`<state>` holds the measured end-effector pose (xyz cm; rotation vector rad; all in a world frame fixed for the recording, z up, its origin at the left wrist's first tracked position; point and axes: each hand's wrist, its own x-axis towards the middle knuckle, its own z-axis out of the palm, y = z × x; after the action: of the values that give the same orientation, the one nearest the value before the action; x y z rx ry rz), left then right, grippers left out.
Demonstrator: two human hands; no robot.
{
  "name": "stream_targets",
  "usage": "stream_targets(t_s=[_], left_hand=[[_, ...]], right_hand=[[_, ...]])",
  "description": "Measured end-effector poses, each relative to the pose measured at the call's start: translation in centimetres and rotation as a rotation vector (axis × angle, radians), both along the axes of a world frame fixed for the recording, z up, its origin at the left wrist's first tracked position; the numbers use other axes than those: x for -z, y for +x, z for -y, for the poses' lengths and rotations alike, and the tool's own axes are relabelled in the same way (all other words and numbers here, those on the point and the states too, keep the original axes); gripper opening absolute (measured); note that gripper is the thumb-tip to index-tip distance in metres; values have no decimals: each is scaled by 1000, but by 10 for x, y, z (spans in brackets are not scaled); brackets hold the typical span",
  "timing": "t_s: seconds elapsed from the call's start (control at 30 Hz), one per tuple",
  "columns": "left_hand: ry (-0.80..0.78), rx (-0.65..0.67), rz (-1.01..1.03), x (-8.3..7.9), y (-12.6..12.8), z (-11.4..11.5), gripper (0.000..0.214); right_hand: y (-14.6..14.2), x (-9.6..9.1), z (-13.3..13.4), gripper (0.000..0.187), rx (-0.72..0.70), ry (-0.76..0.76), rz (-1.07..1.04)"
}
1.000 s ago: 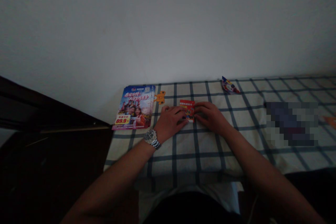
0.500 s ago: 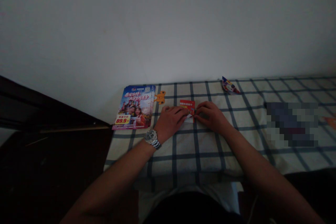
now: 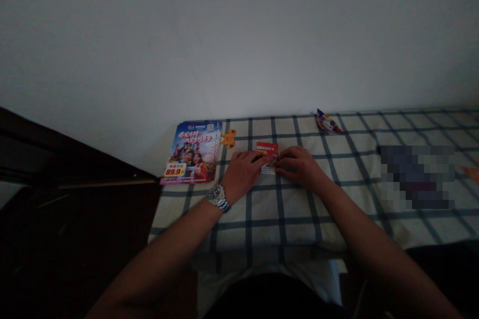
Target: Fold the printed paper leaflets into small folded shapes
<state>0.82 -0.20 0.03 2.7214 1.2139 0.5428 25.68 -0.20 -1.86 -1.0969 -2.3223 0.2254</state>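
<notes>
A small red folded paper [image 3: 267, 150] lies on the checked bed sheet [image 3: 284, 209]. My left hand [image 3: 243, 173], with a metal watch on its wrist, rests with its fingers curled over the paper's left and lower part. My right hand [image 3: 299, 167] presses its bent fingers on the paper's right edge. Both hands pinch the sheet of paper between them. A white underside of the paper shows below the red top.
A stack of colourful flyers [image 3: 192, 152] lies at the bed's left corner, an orange paper shape [image 3: 228, 138] beside it. A folded paper boat [image 3: 326, 122] sits by the wall. A blurred dark patch [image 3: 415, 175] lies to the right. Dark furniture [image 3: 67, 179] stands left.
My fingers have closed in over the red paper, covering more of its lower printed part; a white underside now shows. The arms have barely shifted.
</notes>
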Motion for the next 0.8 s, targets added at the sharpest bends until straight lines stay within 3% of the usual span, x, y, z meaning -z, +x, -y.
stream_targets(t_s=[0.33,0.57,0.8], left_hand=[[-22,-52,258,2,-2,-3,36],[143,-175,160,-9,-6,-3,38],[130,-176,68,-9,-9,-6,35]], right_hand=[[-2,-5,1,8,-18,-1,-13],[-1,-6,-1,7,-38,-2,-61],[0,-6,-1,8,-33,-11,-65]])
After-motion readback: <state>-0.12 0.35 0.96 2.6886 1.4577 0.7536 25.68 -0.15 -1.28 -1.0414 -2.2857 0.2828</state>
